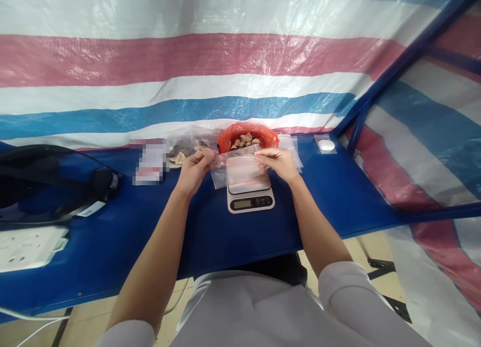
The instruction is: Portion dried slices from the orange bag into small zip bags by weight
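Note:
Between my two hands a clear plastic bag [240,167] is stretched out above a white kitchen scale [232,205]. My left hand [197,170] pinches the bag's left edge, fingers closed. At the opposite edge, my right hand [277,161] grips it between thumb and fingers. Right behind the bag stands an open red plastic bag [267,132] holding brownish dried pieces [246,139]. To the left of it lies a clear bag of similar pieces [184,151], partly hidden by my left hand. I cannot read the scale's display.
Flat clear bags [296,154] lie right of the red bag. A white oval object [325,145] sits farther right on the blue table [233,247]. On the left are a blurred-out packet [150,161], a black strapped item [101,182] and a white power strip [32,247]. Striped sheeting [188,61] hangs behind.

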Motion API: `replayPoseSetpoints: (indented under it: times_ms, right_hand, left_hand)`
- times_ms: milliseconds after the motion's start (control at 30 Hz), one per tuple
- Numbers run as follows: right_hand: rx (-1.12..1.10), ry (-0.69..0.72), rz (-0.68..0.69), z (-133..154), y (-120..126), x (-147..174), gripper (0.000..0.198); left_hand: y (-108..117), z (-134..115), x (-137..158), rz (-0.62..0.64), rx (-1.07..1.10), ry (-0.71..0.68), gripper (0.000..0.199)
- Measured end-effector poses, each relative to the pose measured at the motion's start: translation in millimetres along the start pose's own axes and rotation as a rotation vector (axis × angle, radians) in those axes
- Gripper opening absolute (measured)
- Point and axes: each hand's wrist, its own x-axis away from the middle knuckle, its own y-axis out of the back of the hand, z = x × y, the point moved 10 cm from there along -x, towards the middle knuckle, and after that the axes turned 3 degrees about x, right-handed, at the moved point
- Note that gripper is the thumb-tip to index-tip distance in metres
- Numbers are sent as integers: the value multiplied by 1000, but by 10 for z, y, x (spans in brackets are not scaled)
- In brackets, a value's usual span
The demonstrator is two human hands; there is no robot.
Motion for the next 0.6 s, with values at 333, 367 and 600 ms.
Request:
replayPoseSetpoints:
  times_ms: [333, 367, 600]
  right_hand:
    - [114, 106, 170, 331, -158, -25, 36]
    - [128, 119, 161, 361, -131, -28, 36]
    - [93, 74, -52, 210, 385, -25, 45]
  left_hand:
    - [-835, -495, 22, 555, -869, -115, 33]
    - [-892, -495, 10, 572, -850, -98, 34]
    - [-950, -340, -50, 394, -517, -30, 34]
